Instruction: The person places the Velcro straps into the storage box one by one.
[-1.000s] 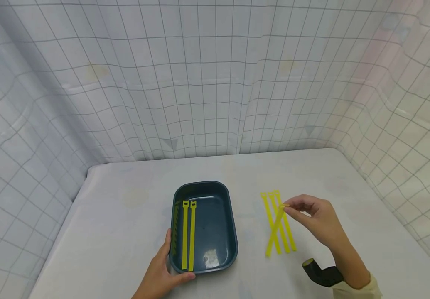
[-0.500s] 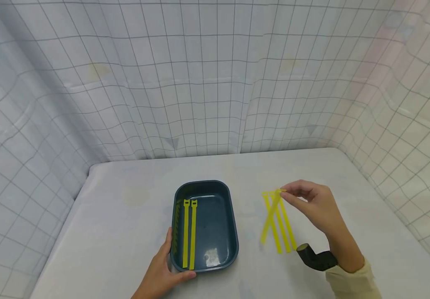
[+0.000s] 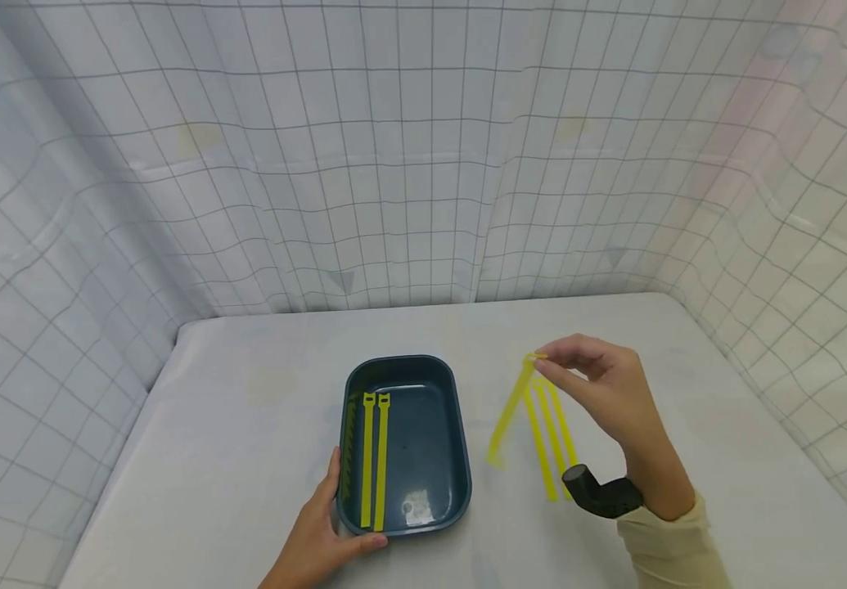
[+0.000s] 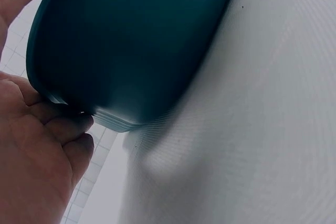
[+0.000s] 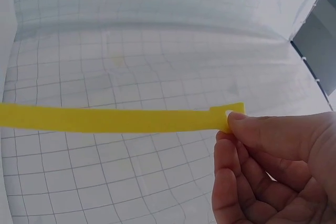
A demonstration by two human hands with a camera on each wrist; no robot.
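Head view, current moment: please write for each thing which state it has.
Tray: upright, open-topped.
Two straps in tray: flat, side by side.
Held strap: hanging aslant, lower end blurred.
Three other straps: on table, side by side, partly hidden.
Left hand: gripping the tray.
Right hand: pinching held strap's wide end.

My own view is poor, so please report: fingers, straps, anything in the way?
Right fingers pinch one strap. Left fingers hold tray, two straps inside. Nothing visible between held strap and tray.
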